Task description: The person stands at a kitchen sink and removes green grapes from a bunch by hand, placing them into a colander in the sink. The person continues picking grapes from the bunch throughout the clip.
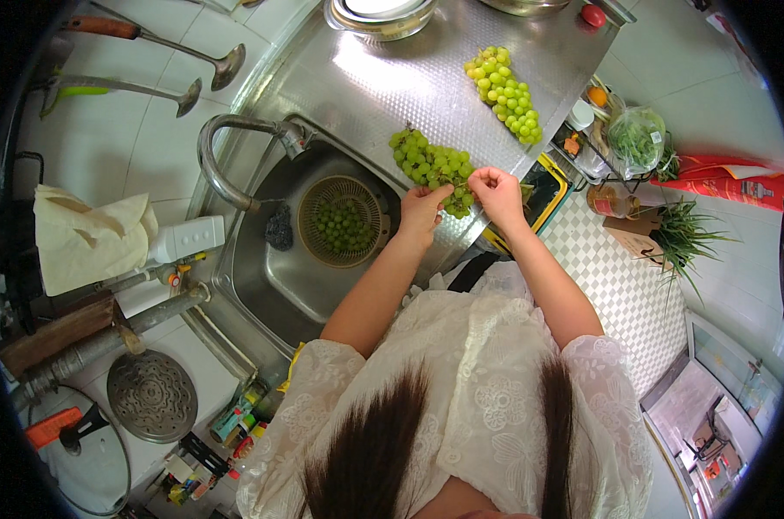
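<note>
A bunch of green grapes (431, 159) lies along the front of the steel counter, right of the sink. My left hand (421, 211) grips the near end of this bunch, thumb laid over the grapes. At the same end, my right hand (496, 191) pinches with thumb and forefinger; what is between the fingertips is too small to make out. Farther back rests a second, yellower bunch of grapes (505, 94), untouched. Loose grapes (345, 224) fill the bottom of a round plastic colander (307, 194) inside the sink, left of my left hand.
A curved faucet (220, 156) reaches over the steel sink (288, 292), where a scouring pad (279, 228) sits beside the colander. Stacked bowls (382, 19) stand at the counter's back, and a red round object (593, 15) lies at its far corner. A produce rack (612, 136) stands to the right.
</note>
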Demonstrator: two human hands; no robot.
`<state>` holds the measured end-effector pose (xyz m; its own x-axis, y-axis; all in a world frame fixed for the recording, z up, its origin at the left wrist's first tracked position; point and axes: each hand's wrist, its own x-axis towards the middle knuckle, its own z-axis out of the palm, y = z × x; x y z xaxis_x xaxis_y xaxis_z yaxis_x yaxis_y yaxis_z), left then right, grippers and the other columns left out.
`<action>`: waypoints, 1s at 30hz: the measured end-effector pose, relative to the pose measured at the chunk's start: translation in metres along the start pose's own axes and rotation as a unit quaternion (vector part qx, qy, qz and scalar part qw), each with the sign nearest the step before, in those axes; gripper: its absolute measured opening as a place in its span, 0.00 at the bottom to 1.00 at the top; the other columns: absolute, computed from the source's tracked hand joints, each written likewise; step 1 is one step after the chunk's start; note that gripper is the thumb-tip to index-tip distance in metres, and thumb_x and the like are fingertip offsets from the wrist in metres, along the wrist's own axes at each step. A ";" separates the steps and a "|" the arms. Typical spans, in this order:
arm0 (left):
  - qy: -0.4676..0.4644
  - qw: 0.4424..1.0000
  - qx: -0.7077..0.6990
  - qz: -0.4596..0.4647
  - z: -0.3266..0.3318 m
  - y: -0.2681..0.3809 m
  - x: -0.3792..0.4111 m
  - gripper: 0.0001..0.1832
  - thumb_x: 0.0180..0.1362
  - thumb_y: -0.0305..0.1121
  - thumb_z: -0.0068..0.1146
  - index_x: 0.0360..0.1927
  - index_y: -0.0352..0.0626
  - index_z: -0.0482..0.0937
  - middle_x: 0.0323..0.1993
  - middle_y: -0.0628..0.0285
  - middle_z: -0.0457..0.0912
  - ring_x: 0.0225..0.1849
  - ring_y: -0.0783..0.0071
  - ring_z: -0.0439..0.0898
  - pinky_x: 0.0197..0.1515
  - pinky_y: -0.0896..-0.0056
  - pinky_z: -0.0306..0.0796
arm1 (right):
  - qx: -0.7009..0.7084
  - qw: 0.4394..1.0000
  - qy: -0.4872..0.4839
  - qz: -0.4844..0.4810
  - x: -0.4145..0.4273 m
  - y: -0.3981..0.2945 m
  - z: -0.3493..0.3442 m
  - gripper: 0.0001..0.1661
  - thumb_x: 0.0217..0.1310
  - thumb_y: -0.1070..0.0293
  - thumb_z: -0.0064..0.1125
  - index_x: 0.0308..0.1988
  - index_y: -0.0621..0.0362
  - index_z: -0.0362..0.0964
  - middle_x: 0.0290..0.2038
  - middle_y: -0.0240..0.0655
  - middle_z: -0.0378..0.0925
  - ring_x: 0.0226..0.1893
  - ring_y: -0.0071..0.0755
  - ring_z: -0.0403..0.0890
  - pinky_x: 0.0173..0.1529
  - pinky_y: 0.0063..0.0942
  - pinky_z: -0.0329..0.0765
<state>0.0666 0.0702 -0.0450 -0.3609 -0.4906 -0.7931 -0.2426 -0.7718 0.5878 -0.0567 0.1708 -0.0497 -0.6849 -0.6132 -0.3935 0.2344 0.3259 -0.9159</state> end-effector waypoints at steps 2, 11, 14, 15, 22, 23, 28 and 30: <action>0.018 0.999 0.030 0.029 0.005 0.002 -0.004 0.14 0.50 0.33 0.69 0.31 0.49 0.71 0.26 0.71 0.75 0.24 0.83 0.70 0.21 0.80 0.59 | -0.008 1.000 0.007 0.003 0.000 -0.001 0.000 0.06 0.55 0.69 0.63 0.31 0.61 0.78 0.22 0.24 0.76 0.23 0.15 0.72 0.30 0.18 0.69; -0.045 0.994 -0.071 -0.072 -0.010 0.009 0.007 0.09 0.54 0.39 0.58 0.33 0.47 0.75 0.26 0.67 0.76 0.24 0.79 0.67 0.24 0.76 0.59 | 0.006 1.000 0.003 0.005 0.002 0.000 0.000 0.06 0.55 0.70 0.63 0.30 0.61 0.78 0.21 0.24 0.76 0.22 0.14 0.71 0.29 0.18 0.69; -0.052 0.991 -0.092 -0.087 -0.012 0.009 0.008 0.07 0.54 0.37 0.58 0.31 0.48 0.74 0.25 0.67 0.75 0.23 0.78 0.65 0.24 0.76 0.58 | 0.015 1.000 -0.002 0.012 0.000 -0.004 -0.001 0.05 0.55 0.71 0.62 0.30 0.62 0.78 0.22 0.25 0.76 0.23 0.15 0.72 0.29 0.17 0.69; -0.064 0.990 -0.090 -0.088 -0.013 0.008 0.009 0.07 0.53 0.36 0.57 0.31 0.48 0.73 0.25 0.67 0.75 0.23 0.78 0.65 0.24 0.76 0.58 | 0.019 1.000 -0.003 0.014 0.000 -0.005 -0.001 0.05 0.55 0.71 0.62 0.30 0.62 0.77 0.22 0.25 0.76 0.23 0.15 0.72 0.29 0.17 0.69; -0.102 0.990 -0.060 -0.075 -0.026 -0.001 0.015 0.05 0.51 0.31 0.53 0.31 0.47 0.72 0.28 0.67 0.73 0.24 0.76 0.64 0.27 0.73 0.59 | 0.022 1.000 -0.005 0.018 0.000 -0.007 -0.001 0.05 0.55 0.71 0.62 0.30 0.62 0.77 0.22 0.25 0.77 0.23 0.15 0.73 0.29 0.17 0.69; -0.104 0.991 -0.055 -0.068 -0.028 -0.001 0.013 0.05 0.50 0.30 0.52 0.32 0.47 0.72 0.28 0.67 0.73 0.25 0.75 0.64 0.27 0.72 0.59 | 0.024 1.000 -0.004 0.018 0.000 -0.008 -0.002 0.05 0.56 0.71 0.62 0.30 0.62 0.77 0.22 0.25 0.77 0.22 0.15 0.72 0.29 0.17 0.68; -0.160 0.970 -0.134 -0.125 -0.045 -0.004 0.010 0.12 0.50 0.30 0.50 0.40 0.41 0.75 0.32 0.61 0.75 0.30 0.70 0.70 0.32 0.70 0.67 | 0.025 1.000 0.000 0.014 0.004 -0.004 -0.005 0.05 0.56 0.71 0.62 0.30 0.62 0.77 0.21 0.25 0.76 0.22 0.15 0.72 0.28 0.17 0.68; -0.184 0.959 -0.169 -0.135 -0.054 -0.006 0.010 0.15 0.50 0.30 0.49 0.42 0.38 0.76 0.34 0.59 0.76 0.32 0.68 0.72 0.35 0.68 0.70 | 0.028 1.000 0.000 0.014 0.004 -0.003 -0.004 0.06 0.56 0.71 0.61 0.30 0.62 0.77 0.21 0.24 0.76 0.22 0.15 0.72 0.28 0.17 0.68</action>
<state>0.1128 0.0481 -0.0651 -0.6347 -0.1267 -0.7623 -0.0892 -0.9679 0.2352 -0.0627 0.1703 -0.0483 -0.6775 -0.6043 -0.4193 0.2922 0.3020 -0.9074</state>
